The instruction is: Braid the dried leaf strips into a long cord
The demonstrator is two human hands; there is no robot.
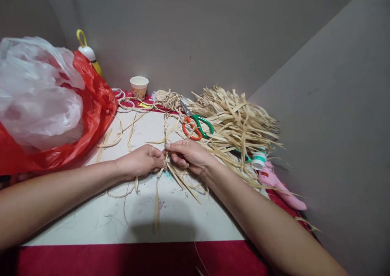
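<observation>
Over the middle of the white board [100,219], my left hand [143,159] and my right hand [189,154] meet at a braid of dry straw [166,126]. The finished plait runs up from my fingers, away from me. Loose straw strands [183,182] fan out below, toward me. Both hands are closed in a pinch on the braid, thumbs and forefingers close together; the exact grip on each strand is too small to make out. Just beyond my right hand lie scissors [198,126] with one orange and one green handle.
A big bundle of dry straw [240,117] lies at the right, near a small white bottle [259,159] and a pink cloth item [282,186]. At left sits a red and clear plastic bag [88,117]. A paper cup [139,88] stands by the wall, beside coiled braid [169,100].
</observation>
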